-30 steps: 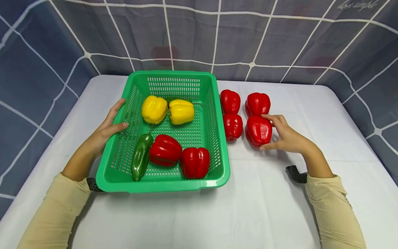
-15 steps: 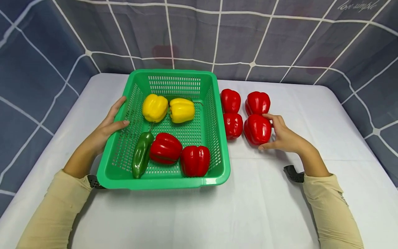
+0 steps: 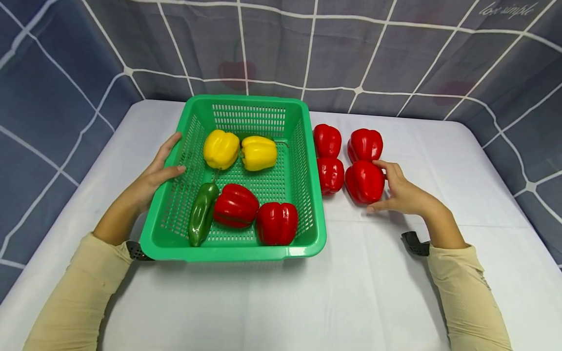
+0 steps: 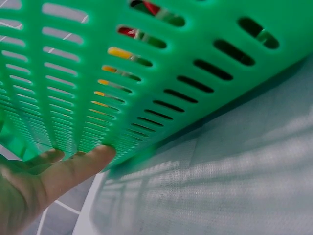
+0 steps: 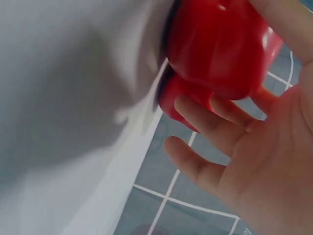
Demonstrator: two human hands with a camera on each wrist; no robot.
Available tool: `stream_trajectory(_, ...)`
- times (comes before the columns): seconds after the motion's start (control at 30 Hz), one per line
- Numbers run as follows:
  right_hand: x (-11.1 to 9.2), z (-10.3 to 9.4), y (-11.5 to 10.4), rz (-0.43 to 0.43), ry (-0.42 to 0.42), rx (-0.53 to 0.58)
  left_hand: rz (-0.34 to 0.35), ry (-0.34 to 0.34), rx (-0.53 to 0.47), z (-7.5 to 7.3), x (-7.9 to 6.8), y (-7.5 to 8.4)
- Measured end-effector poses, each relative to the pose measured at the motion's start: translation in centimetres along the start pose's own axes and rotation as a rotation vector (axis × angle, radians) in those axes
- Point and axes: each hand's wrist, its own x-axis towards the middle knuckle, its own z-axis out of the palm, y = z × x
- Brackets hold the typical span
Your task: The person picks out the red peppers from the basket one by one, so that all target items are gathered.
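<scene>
While the held red pepper (image 3: 365, 182) lay outside the green basket (image 3: 246, 254), at the near right corner of a group of four on the white table cloth (image 3: 347, 287), it was gripped by the right hand (image 3: 401, 194). The pepper was pinched between the thumb, set on its near side, and the forefinger, set on its far side; in the right wrist view two outer fingers (image 5: 198, 166) were seen spread apart. Its contact with the far right red pepper (image 3: 365, 145) could not be confirmed. Two left-hand red peppers (image 3: 331, 176) were found just beside the basket's right wall.

The basket was held at its left rim by the left hand (image 3: 155, 173), the thumb being laid over the rim and the forefinger set apart from it; how firmly the remaining fingers were pressed could not be told. Inside, two yellow peppers (image 3: 221, 149) were noted toward the back, with a green item (image 3: 254, 135) partly hidden behind them. Toward the front, a long green pepper (image 3: 202, 214) was recorded at left, beside two basket red peppers (image 3: 277, 224).

The table was bordered by a grey curtain (image 3: 340, 51) marked with white lines.
</scene>
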Motion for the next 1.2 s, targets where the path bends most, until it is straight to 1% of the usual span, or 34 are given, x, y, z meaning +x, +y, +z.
stream_trajectory(0.13, -0.2, -0.4, -0.1, 0.020, -0.042, 0.007, -0.003, -0.002, -0.009, 0.0, 0.0, 0.0)
stream_trajectory(0.27, -0.3, -0.7, -0.1, 0.017, -0.060, 0.006, -0.004, 0.000, -0.011, 0.1, -0.1, 0.0)
stream_trajectory(0.47, -0.4, -0.9, -0.2, 0.005, -0.055, 0.002, -0.009, 0.004, -0.019, 0.0, -0.2, 0.0)
stream_trajectory(0.67, -0.6, -1.1, -0.3, 0.018, -0.048, -0.001, -0.013, 0.005, -0.019, 0.1, -0.1, 0.1)
stream_trajectory(0.8, -0.9, -1.3, -0.6, 0.024, -0.038, -0.009, -0.010, 0.008, -0.009, 0.1, 0.0, 0.2)
stream_trajectory(1.03, -1.0, -1.6, -0.8, 0.006, -0.004, -0.021, -0.007, 0.011, -0.007, 0.1, 0.0, 0.2)
stream_trajectory(1.13, -1.1, -1.7, -1.0, 0.013, 0.026, -0.022, -0.004, 0.006, -0.011, 0.1, 0.0, 0.2)
stream_trajectory(1.2, -1.0, -1.7, -1.4, 0.000, 0.056, -0.026, -0.001, 0.004, -0.015, 0.2, 0.1, 0.2)
